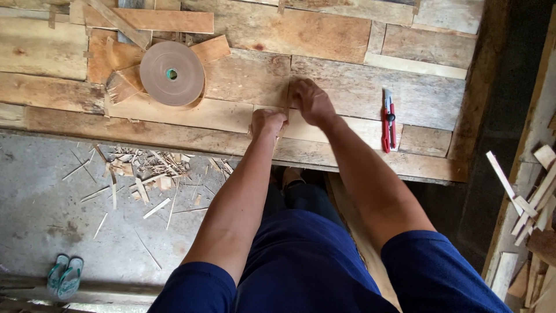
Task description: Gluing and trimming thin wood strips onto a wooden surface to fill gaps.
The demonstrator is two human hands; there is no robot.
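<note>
Hands low on the veneer sheet [324,130] now, side by side at its seam. Left hand [267,122] is curled into a loose fist, knuckles pressing the sheet's edge. Right hand [310,99] lies flat, fingers bent and pressing down, gripping nothing. Tape roll [172,73] sits well left; red cutter [388,120] lies right.
</note>
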